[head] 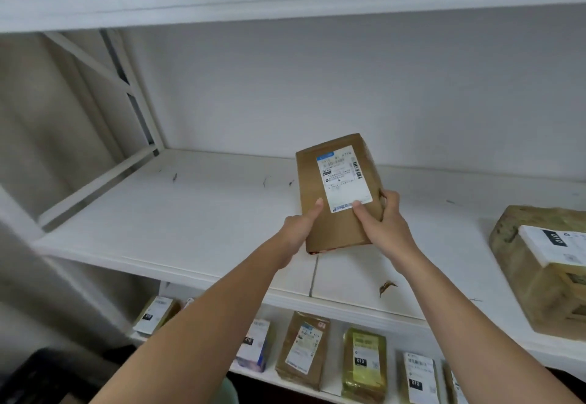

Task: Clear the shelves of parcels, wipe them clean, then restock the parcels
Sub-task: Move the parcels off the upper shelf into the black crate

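Parcels are the whole story here, and the one in play is a flat brown cardboard parcel with a white shipping label (pixel 341 186), held over the middle of the white shelf board (pixel 196 213). Both hands have it by the near end: the left hand (pixel 296 229) wraps the left edge with its thumb lying on top, and the right hand (pixel 383 224) pinches the right corner, thumb on the label, fingers curled round the side. The far end sits higher than the near one, so my guess is it's being carried label-up so the address stays readable. Can't honestly tell whether it's coming off the shelf or going back on, or whether its underside touches the board at all.

Off to the right sits a bigger tan cardboard box with a white label (pixel 545 264), resting on the same board and cut off by the frame edge. The board has dark specks and a brown dried scrap (pixel 387 287) near the front lip, so I'd say wiping isn't done here.

Down below, a row of small labelled packets (pixel 317 349) stands upright on the lower shelf, partly hidden by the forearms. Label text everywhere is too blurry to read. The fingers under the parcel are out of sight too.
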`<act>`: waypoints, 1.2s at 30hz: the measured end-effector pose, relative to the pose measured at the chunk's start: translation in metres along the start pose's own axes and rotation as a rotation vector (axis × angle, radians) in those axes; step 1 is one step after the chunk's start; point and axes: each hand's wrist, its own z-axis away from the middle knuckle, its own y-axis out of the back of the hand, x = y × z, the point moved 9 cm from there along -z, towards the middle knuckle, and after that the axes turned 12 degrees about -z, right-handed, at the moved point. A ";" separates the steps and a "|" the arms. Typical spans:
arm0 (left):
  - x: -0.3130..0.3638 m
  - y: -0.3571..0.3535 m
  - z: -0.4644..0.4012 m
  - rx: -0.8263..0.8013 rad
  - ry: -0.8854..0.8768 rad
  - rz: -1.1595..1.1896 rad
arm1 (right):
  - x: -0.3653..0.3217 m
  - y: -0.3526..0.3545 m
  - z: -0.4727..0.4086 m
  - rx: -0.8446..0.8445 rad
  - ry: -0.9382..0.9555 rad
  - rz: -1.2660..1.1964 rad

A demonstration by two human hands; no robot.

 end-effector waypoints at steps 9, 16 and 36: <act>-0.071 0.162 0.079 0.210 -0.026 0.329 | -0.046 -0.169 0.063 -0.254 0.066 -0.087; -0.166 0.274 0.150 0.334 0.005 0.416 | -0.059 -0.308 0.127 -0.437 0.045 -0.037; -0.482 0.446 0.333 0.768 0.406 0.574 | 0.026 -0.654 0.323 -1.018 -0.006 0.486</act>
